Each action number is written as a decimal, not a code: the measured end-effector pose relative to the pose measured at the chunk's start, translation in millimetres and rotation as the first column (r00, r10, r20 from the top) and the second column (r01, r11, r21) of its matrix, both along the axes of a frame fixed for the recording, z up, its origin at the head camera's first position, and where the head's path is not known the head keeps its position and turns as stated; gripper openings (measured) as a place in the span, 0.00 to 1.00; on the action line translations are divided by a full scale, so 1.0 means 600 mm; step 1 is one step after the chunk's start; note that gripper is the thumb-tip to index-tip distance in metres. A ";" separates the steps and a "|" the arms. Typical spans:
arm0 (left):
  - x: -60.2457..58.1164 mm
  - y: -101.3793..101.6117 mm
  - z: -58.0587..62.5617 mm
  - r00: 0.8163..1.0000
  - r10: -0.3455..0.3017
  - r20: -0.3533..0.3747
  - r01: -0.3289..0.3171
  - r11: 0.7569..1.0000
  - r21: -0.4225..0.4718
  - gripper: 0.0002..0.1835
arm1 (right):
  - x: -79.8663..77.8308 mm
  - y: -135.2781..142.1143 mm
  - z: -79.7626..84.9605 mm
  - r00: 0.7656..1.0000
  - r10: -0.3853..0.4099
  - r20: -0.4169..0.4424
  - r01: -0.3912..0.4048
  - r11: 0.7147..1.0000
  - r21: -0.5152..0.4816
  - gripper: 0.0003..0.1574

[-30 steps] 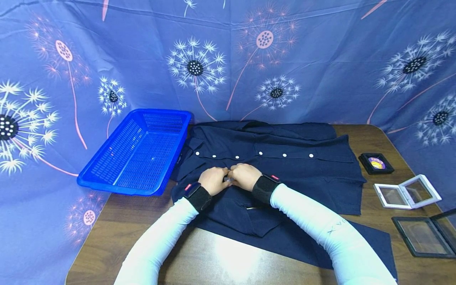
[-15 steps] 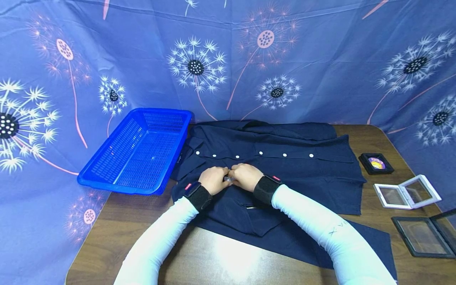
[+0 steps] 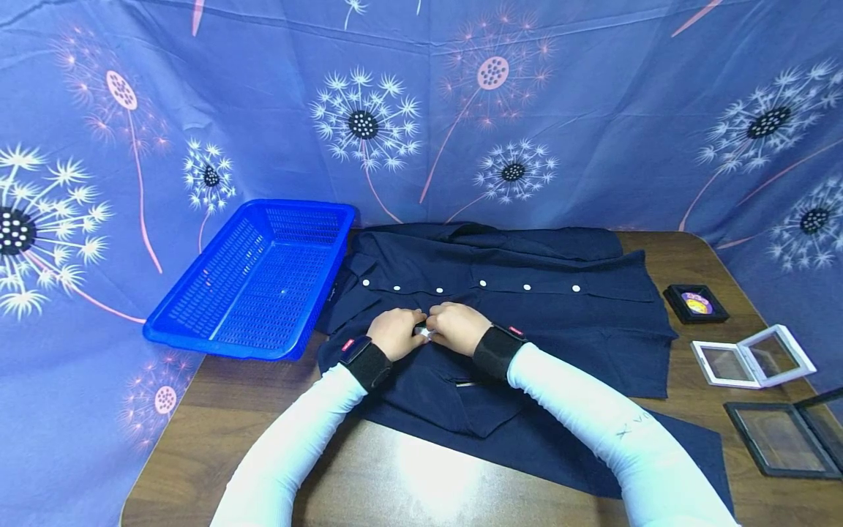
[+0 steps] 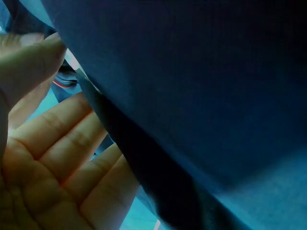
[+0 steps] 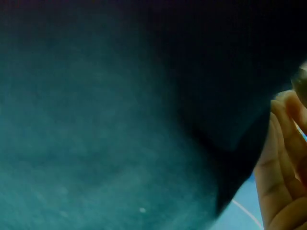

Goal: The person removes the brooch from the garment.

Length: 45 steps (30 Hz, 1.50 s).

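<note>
A navy button-up shirt [image 3: 560, 322] with white buttons lies spread on the table. Over its near half my left hand [image 3: 393, 334] and right hand [image 3: 457, 327] meet fingertip to fingertip. Between their fingertips shows a small whitish, shiny thing [image 3: 424, 333], its kind too covered to tell. My left thumb and fingers pinch the shirt's cloth [image 4: 110, 124] at a lifted edge, where the left wrist view has a white sliver beside the thumb. My right hand's curled fingers pinch the whitish thing. Dark cloth fills most of the right wrist view, with fingers at its right edge.
A blue plastic basket [image 3: 334, 293] stands at the left. Along the right side of the wooden table [image 3: 217, 446] are a small black case [image 3: 678, 309] with a colourful round piece, an open white frame [image 3: 751, 359] and an open black frame [image 3: 744, 439].
My right hand has shifted slightly to the right, and the gap between the hands is a little wider. More of the whitish thing shows. The left hand has stayed put.
</note>
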State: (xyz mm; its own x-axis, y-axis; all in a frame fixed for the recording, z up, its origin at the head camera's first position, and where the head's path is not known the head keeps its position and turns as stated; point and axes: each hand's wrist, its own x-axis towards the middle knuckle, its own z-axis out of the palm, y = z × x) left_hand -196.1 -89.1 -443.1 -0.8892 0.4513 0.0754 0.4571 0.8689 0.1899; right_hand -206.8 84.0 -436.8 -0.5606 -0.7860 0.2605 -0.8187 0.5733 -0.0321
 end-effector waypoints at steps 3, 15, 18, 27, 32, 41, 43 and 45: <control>-0.001 0.000 0.000 1.000 0.004 0.005 -0.004 1.000 -0.002 0.21 | 0.002 0.000 -0.006 0.999 0.010 -0.043 -0.009 0.999 0.040 0.08; 0.000 0.000 -0.001 1.000 0.013 -0.014 -0.013 1.000 -0.007 0.19 | 0.008 -0.008 -0.014 0.991 0.025 -0.130 -0.011 0.994 0.106 0.05; 0.001 0.001 0.000 1.000 0.011 -0.016 -0.011 1.000 -0.002 0.19 | 0.008 -0.008 -0.014 0.989 0.029 -0.144 -0.013 0.994 0.111 0.05; -0.001 -0.002 -0.002 1.000 -0.005 -0.007 0.005 1.000 0.018 0.16 | 0.010 -0.008 -0.016 0.985 0.028 -0.172 -0.006 0.992 0.127 0.03; -0.002 -0.004 -0.003 1.000 -0.011 0.013 0.011 0.999 0.032 0.17 | 0.010 -0.007 -0.017 0.983 0.024 -0.180 0.000 0.991 0.130 0.03; 0.001 -0.006 0.007 0.999 -0.013 0.051 0.010 0.998 0.062 0.19 | 0.008 -0.001 -0.016 0.982 0.019 -0.190 -0.002 0.996 0.088 0.05; 0.001 -0.007 0.007 0.999 -0.007 0.053 0.003 0.998 0.065 0.20 | 0.008 0.001 -0.015 0.985 0.011 -0.170 -0.001 0.998 0.061 0.06; 0.000 -0.008 0.008 0.999 -0.005 0.049 0.001 0.997 0.071 0.21 | 0.006 0.003 -0.015 0.991 0.004 -0.132 0.000 1.000 0.029 0.06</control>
State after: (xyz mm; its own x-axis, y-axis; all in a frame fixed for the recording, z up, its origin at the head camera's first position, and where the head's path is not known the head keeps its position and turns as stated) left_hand -195.8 -93.9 -438.4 -0.8914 0.4489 0.0632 0.4480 0.8512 0.2734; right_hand -203.2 86.0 -445.5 -0.5214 -0.7954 0.3091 -0.8158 0.5709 0.0929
